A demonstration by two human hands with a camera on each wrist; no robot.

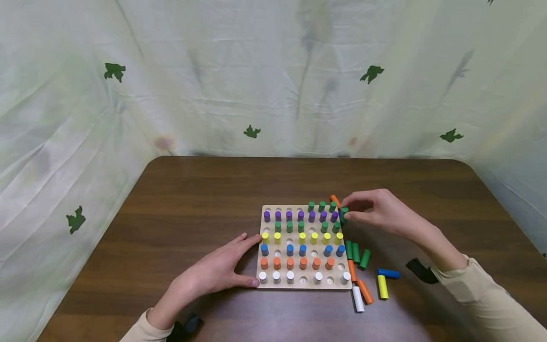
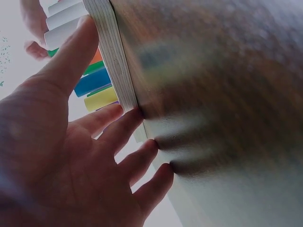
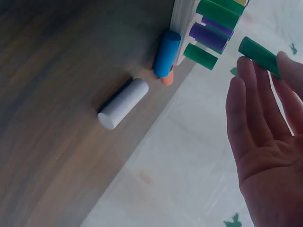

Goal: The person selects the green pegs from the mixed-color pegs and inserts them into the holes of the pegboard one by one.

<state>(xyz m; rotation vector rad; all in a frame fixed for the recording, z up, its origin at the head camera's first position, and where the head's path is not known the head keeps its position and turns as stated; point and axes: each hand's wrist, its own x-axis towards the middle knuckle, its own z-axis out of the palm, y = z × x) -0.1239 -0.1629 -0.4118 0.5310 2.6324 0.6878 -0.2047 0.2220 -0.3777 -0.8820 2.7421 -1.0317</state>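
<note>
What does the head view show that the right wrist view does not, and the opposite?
Only the head view shows the left hand against the left edge of the pegboard and a loose yellow peg on the table. Only the right wrist view shows a white peg lying near the pegboard's far right corner, probably hidden in the head view by the right hand. Both show the right hand pinching a green peg, the pegboard and purple pegs.

Curtained-off indoor setting, building type indeterminable, wood-grain surface [image 1: 201,194], pale floral fabric hangings [image 1: 239,61] behind and at both sides, green leaf-like patches [image 1: 372,73]
</note>
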